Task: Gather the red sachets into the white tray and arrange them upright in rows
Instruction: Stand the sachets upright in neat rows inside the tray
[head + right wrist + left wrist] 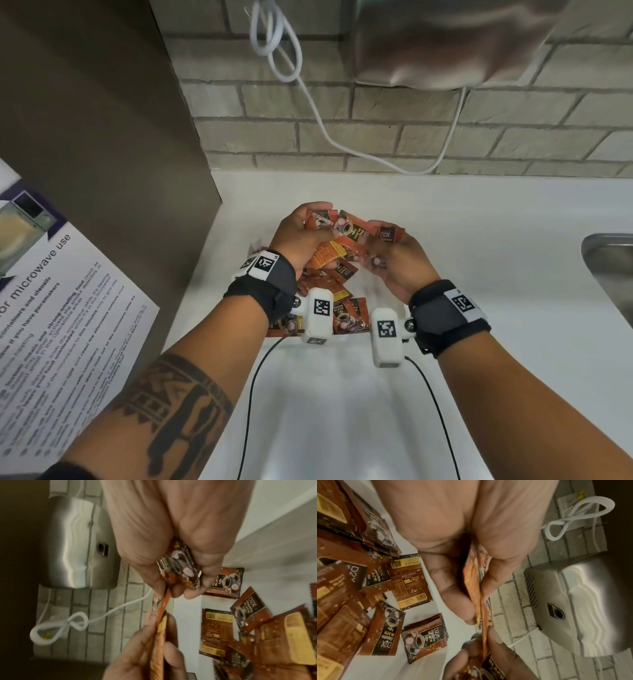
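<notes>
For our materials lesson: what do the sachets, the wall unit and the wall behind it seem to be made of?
Sachets: probably glossy printed plastic or foil film; thin, with serrated crimped edges.
Wall unit: seemingly brushed metal, perhaps stainless steel; silvery streaked reflections and a perforated vent.
Wall: apparently matte brick or brick-style tile; pale rectangular blocks with recessed joints.

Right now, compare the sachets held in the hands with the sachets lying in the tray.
The held sachets are raised above the tray, bunched together between the left hand and right hand; the loose sachets lie flat on the tray floor. The held ones press face to face; the loose ones lie scattered, some showing backs. All share the same red D2X Black Coffee print.
</notes>
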